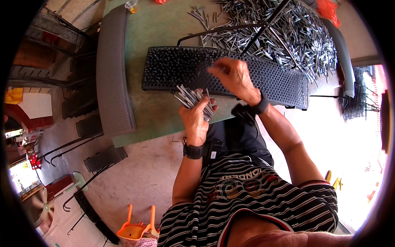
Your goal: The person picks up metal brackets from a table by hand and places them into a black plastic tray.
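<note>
A long black perforated tray (284,84) lies across the table in front of me. Dark thin pins (170,66) crowd the holes of its left part, while the holes on the right part show bare. Just below the tray's front edge, my left hand (194,119) is closed around a bunch of thin silvery metal rods (187,95), their ends fanning out past the fingers. Over the middle of the tray, my right hand (235,78) has its fingers pinched together; motion blurs the fingertips, and what they hold cannot be made out.
A big heap of loose metal rods (284,45) covers the far right of the green table (142,111). Along the table's left edge lies a grey perforated panel (110,78). A bent metal bar (222,29) rises behind the tray. An orange stool (133,230) stands on the floor.
</note>
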`<act>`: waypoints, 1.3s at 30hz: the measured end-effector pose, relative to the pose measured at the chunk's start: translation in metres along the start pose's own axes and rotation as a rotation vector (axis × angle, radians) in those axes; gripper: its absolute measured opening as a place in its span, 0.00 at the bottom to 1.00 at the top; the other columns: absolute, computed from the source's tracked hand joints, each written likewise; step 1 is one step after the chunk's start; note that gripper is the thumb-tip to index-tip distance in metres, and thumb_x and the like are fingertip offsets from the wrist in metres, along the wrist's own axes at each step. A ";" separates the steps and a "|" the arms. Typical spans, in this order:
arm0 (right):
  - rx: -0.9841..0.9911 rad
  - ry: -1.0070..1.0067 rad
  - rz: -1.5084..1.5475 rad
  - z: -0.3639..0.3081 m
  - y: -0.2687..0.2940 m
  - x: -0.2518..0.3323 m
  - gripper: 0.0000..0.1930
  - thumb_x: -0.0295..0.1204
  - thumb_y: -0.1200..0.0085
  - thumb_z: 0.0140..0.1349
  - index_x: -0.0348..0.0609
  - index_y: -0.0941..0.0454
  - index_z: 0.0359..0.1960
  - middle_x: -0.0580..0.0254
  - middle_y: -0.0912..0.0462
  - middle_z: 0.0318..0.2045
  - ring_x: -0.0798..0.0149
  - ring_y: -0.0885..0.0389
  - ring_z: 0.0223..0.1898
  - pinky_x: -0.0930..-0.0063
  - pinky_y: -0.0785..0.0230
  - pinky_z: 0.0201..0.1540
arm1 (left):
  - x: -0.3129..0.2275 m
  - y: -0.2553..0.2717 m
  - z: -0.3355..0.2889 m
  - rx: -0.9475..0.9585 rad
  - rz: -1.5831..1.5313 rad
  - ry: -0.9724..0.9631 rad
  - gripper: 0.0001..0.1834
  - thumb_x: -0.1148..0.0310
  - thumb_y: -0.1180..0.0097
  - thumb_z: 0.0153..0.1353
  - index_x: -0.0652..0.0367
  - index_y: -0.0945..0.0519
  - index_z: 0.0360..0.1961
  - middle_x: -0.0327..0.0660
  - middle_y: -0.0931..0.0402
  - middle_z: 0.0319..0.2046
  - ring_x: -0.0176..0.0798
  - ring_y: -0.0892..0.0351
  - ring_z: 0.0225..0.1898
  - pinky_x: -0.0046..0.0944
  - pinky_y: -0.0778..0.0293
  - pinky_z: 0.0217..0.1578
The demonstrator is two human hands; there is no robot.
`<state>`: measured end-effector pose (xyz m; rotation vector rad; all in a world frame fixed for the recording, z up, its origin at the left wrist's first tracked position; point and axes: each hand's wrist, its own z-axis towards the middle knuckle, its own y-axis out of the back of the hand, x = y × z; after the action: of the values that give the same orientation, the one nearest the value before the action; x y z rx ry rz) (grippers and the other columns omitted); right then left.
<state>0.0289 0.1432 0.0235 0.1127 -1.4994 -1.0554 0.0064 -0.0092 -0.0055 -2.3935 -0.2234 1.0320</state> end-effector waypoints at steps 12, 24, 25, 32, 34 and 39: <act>-0.290 0.115 0.280 0.008 0.001 -0.015 0.04 0.21 0.51 0.59 0.37 0.29 0.36 0.57 0.19 0.22 0.66 0.17 0.25 0.76 0.28 0.25 | 0.008 -0.002 0.001 0.059 0.063 0.028 0.14 0.84 0.45 0.51 0.66 0.25 0.41 0.44 0.24 0.30 0.42 0.20 0.26 0.42 0.21 0.23; -0.197 0.443 -0.244 0.017 -0.009 -0.037 0.04 0.23 0.46 0.56 0.39 0.25 0.33 0.56 0.21 0.23 0.58 0.20 0.22 0.70 0.30 0.25 | 0.006 -0.001 0.000 0.032 0.081 0.010 0.14 0.84 0.44 0.50 0.66 0.25 0.41 0.45 0.23 0.30 0.46 0.19 0.28 0.44 0.20 0.25; -0.183 0.457 -0.313 0.018 -0.008 -0.036 0.04 0.24 0.45 0.55 0.39 0.24 0.32 0.56 0.22 0.22 0.57 0.21 0.21 0.69 0.30 0.25 | 0.005 -0.002 -0.001 0.037 0.082 0.010 0.14 0.84 0.44 0.50 0.66 0.25 0.41 0.45 0.23 0.30 0.46 0.19 0.28 0.44 0.20 0.25; 0.383 0.154 0.082 -0.010 0.000 -0.020 0.06 0.27 0.42 0.53 0.37 0.20 0.31 0.62 0.20 0.20 0.72 0.23 0.20 0.75 0.32 0.24 | 0.006 -0.002 0.001 0.076 0.063 0.033 0.14 0.84 0.43 0.50 0.65 0.25 0.40 0.46 0.22 0.30 0.45 0.19 0.28 0.44 0.20 0.25; 0.282 0.013 0.220 -0.014 -0.005 -0.016 0.05 0.25 0.44 0.54 0.35 0.21 0.29 0.60 0.20 0.19 0.73 0.23 0.20 0.78 0.32 0.23 | 0.009 -0.002 0.000 0.083 0.063 0.035 0.14 0.84 0.43 0.50 0.65 0.25 0.40 0.45 0.22 0.30 0.45 0.19 0.28 0.43 0.20 0.25; -0.121 -0.044 0.368 -0.003 -0.004 -0.003 0.05 0.22 0.46 0.56 0.34 0.26 0.34 0.54 0.18 0.23 0.66 0.18 0.23 0.75 0.29 0.24 | 0.012 0.004 0.002 0.081 0.026 0.041 0.14 0.85 0.44 0.50 0.66 0.25 0.40 0.45 0.23 0.31 0.45 0.19 0.28 0.45 0.20 0.26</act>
<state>0.0304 0.1417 0.0181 -0.2645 -1.4232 -0.8506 0.0131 -0.0077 -0.0156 -2.3481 -0.1338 0.9840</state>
